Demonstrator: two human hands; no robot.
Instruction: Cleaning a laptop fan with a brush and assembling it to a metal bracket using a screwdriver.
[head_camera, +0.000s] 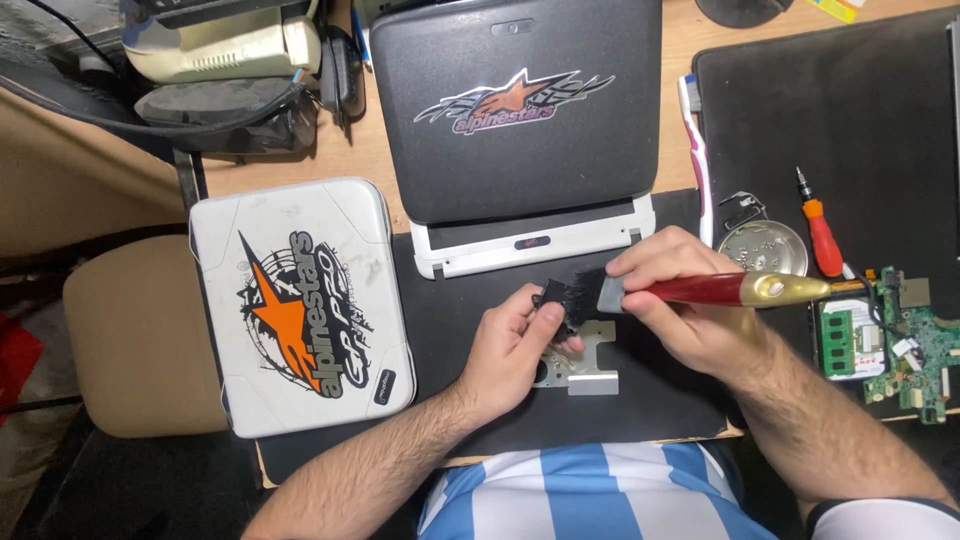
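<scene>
Silver metal, thin and flat: the bracket plate (585, 362) sits just below the centre of the frame, and my left hand (522, 345) has it pinched by its left edge, thumb on top, fingers curled shut beneath. I judge it light and stiff, with cut edges that could bite, so the rim is the place to hold it, not the face. A small black part (556, 296) seems to rest against my thumb tip; I cannot tell whether it is joined to the plate.

My right hand (680, 300) is closed around a paintbrush (700, 290) with a red and gold handle, gripped just behind the grey ferrule, the black bristles down at the plate's upper edge.

Both hands work over a black mat (450, 310). To the left lies a white netbook lid (300, 305), above centre a black netbook (515, 110), and at the right edge a green circuit board (900, 340), an orange screwdriver (820, 230) and a round metal dish (765, 247).
</scene>
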